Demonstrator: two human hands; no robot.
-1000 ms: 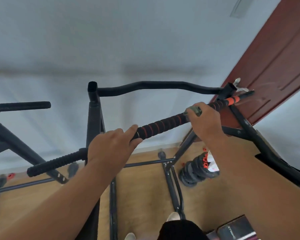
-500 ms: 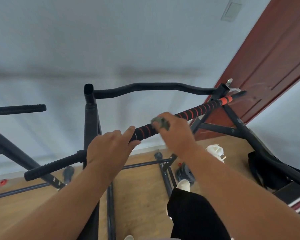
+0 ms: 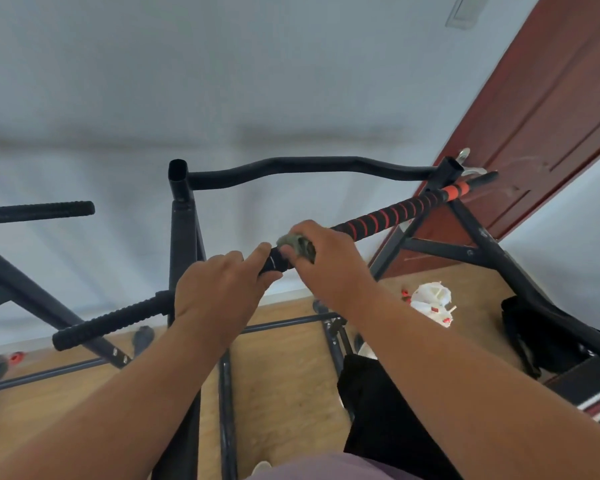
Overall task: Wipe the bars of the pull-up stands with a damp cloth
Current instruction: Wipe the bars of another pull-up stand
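Observation:
A black pull-up stand (image 3: 182, 233) stands before me. Its near bar (image 3: 392, 214) slants from lower left to upper right, wrapped in black foam with red spiral stripes and an orange band near the far end. My left hand (image 3: 219, 289) grips this bar at its middle. Just to its right, my right hand (image 3: 326, 258) is closed around the same bar, pressing a small grey-green cloth (image 3: 297, 244) onto it. The two hands almost touch. A curved black top bar (image 3: 309, 166) runs behind.
A second stand's black foam handle (image 3: 39, 209) and slanted frame sit at the left. A dark red door (image 3: 548, 109) is at the right, a white plastic object (image 3: 432, 301) and a black bag (image 3: 541, 337) lie on the wood floor below.
My right hand has slid the cloth down the striped bar from near the orange end toward my left hand. My left hand has kept its grip.

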